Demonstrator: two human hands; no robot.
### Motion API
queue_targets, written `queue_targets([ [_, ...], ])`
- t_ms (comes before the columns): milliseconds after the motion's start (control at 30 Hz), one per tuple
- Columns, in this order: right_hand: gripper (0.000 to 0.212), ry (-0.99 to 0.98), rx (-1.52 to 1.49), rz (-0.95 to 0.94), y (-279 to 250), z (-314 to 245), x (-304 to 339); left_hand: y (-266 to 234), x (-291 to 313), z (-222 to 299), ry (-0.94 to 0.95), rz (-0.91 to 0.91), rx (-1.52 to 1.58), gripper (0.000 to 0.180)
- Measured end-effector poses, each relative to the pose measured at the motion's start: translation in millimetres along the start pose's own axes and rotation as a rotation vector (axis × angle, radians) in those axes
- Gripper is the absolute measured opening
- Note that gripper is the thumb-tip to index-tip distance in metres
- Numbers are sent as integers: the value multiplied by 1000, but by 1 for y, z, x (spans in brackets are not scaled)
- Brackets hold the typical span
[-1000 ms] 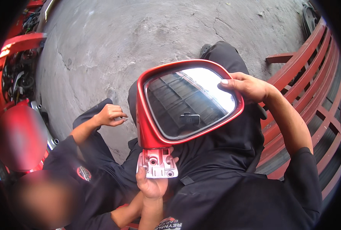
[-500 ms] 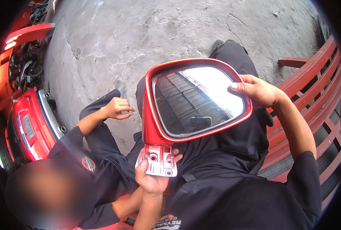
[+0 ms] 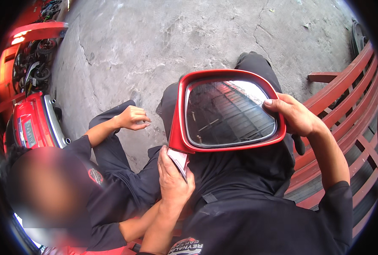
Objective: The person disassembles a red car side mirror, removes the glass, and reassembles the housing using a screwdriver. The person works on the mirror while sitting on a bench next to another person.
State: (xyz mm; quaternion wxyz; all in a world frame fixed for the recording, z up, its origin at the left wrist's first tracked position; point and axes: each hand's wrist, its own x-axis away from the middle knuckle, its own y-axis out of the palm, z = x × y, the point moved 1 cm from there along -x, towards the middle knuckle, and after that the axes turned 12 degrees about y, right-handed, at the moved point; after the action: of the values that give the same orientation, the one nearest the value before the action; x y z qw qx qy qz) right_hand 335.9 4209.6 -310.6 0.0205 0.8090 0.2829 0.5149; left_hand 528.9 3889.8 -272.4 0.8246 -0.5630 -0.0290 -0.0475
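Note:
Over my lap I hold a car side mirror (image 3: 231,112) with a red housing and dark reflecting glass. My left hand (image 3: 174,180) is closed round the pale mounting bracket (image 3: 178,160) at its lower left, thumb and fingers on either side. At the outer right end, my right hand (image 3: 297,114) grips the red rim, its thumb reaching onto the edge of the glass and its fingers hidden behind the housing. Roof beams and bright sky show in the glass.
Close on my left sits a person in dark clothes, one hand (image 3: 133,118) resting near the knee. A red slatted bench (image 3: 346,106) stands to my right. At the far left are a red car (image 3: 31,119) and motorcycles (image 3: 40,72), beyond cracked concrete floor (image 3: 155,38).
The mirror has turned and shifted slightly right. Its bracket now shows edge-on, my left hand has rotated round it, and the reflection in the glass differs.

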Motion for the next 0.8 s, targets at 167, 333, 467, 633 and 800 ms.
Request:
queue_targets([
  [167,37,-66,22,24,15,-14,17,12,2,-28,220,-3,-197,112],
  [333,38,-99,11,8,6,5,6,-23,7,-17,-365,167,1050,142],
  [467,43,-104,-13,-40,-8,26,-14,-7,0,-20,-554,-42,831,113],
  [633,43,-94,-63,-35,-4,24,-17,-9,-8,3,-309,57,94,103],
  [800,44,-114,-61,-4,-12,34,-23,-11,-22,10,-271,25,2,112],
])
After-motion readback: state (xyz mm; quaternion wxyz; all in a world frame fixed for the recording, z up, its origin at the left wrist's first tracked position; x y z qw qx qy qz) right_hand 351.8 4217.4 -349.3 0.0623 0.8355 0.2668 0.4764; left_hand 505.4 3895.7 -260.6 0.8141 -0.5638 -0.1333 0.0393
